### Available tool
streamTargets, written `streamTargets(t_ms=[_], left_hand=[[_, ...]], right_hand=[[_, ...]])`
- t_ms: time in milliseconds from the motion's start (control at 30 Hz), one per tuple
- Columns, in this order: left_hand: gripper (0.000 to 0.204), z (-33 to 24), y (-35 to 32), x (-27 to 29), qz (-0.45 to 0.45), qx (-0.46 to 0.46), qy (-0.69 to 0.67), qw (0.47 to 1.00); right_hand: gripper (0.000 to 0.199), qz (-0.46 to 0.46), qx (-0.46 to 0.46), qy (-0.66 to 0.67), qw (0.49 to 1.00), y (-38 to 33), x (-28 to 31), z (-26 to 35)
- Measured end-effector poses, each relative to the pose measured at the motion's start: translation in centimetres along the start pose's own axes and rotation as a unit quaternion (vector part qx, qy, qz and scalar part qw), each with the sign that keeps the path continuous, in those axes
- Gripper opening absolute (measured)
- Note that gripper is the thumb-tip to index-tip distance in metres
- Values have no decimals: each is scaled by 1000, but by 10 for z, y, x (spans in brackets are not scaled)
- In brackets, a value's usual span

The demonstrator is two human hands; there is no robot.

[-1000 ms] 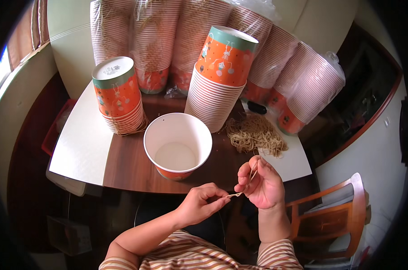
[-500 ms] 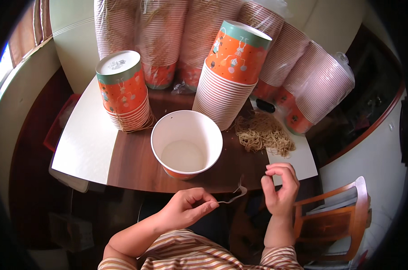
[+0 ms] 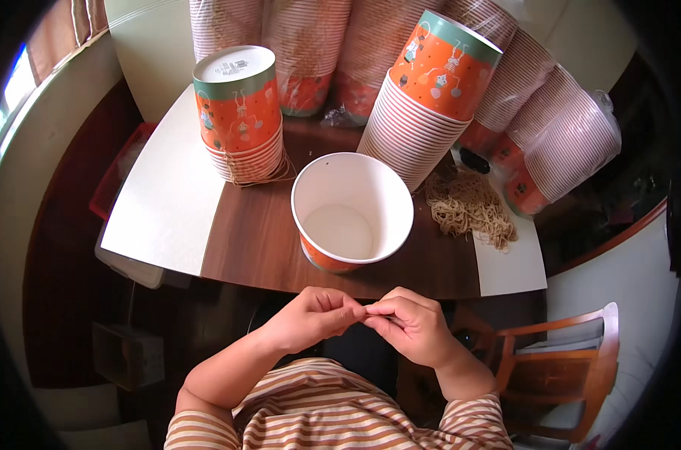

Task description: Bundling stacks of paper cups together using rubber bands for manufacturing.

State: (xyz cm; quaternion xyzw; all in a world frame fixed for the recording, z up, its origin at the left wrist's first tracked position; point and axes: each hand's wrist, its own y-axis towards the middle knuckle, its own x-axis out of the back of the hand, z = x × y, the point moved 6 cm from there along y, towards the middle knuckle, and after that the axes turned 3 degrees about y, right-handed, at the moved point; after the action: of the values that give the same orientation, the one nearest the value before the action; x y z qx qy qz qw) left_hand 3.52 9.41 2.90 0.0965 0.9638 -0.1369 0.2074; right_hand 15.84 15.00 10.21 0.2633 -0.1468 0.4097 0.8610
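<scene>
In front of my body, below the table's near edge, my left hand [image 3: 318,319] and my right hand [image 3: 411,324] meet fingertip to fingertip. Both are closed in a pinch. A short piece of pale string is between them, almost wholly hidden by the fingers. Just beyond them a large paper bucket [image 3: 389,202] stands upright on the table, its white inside showing nothing in it. A loose heap of tan twine [image 3: 472,210] lies to the right of this bucket.
Behind the bucket rises a tall upside-down stack of orange and green paper buckets [image 3: 445,82]. A shorter stack [image 3: 239,112], wound with twine, stands at left. Several plastic-wrapped stacks [image 3: 306,52] line the back of the brown table [image 3: 280,240]. A wooden chair [image 3: 558,367] is at right.
My right hand has come left to the left hand, and its fingertips now join the pinch on the string. The view has shifted, so the table's things sit farther right and higher.
</scene>
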Motion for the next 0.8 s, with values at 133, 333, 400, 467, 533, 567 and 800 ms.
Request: streamTargets(t_ms=[133,333,400,467,533,567,800], left_hand=[[26,7,0,5,-13,18,-57,998],[22,4,-2,4,-25,-2,11,1000],[18,0,-4,4,-44,-18,71,996],[16,1,-4,2,-59,-45,83,994],[14,0,-8,0,-62,-67,87,992],[14,-1,-9,0,-68,-65,99,991],[10,-41,-27,-14,-99,-170,270,943]], right_hand=[[14,-24,38,-32,998,2,0,1],[15,-16,48,-53,997,1,-4,-2],[14,-16,44,-58,997,3,-4,-1],[12,-19,40,-47,998,1,-3,0],[11,-20,28,-25,999,0,-4,-2],[10,-22,22,-18,999,1,-5,-1],[20,-20,95,-38,995,-1,0,15]])
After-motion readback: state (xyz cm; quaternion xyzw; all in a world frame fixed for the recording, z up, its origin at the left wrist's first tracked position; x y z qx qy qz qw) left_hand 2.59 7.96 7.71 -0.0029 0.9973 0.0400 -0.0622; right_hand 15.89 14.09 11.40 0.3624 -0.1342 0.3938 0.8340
